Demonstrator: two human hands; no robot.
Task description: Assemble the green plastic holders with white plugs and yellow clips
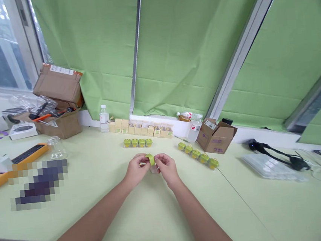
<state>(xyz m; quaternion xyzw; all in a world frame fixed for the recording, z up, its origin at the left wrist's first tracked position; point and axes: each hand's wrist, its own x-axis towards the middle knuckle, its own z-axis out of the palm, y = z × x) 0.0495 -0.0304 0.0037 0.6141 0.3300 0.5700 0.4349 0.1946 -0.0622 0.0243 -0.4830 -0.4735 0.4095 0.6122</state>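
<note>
In the middle of the table, my left hand (pixel 136 171) and my right hand (pixel 167 168) pinch a curved green paper strip (pixel 151 159) from both sides. Just under the strip, between my fingers, shows part of a small clear container (pixel 154 169); most of it is hidden. Beyond my hands stands a short row of small clear cups with green tops (pixel 138 142). To the right, a slanting row of similar green-topped cups (pixel 196 153) lines up towards the table seam.
Small cream boxes (pixel 141 128) line the back edge beside a water bottle (pixel 104 119). Cartons stand at left (pixel 61 124) and right (pixel 215 136). A glass jar (pixel 56 147) and an orange power strip (pixel 25 160) lie left; a black headset (pixel 277 154) lies right.
</note>
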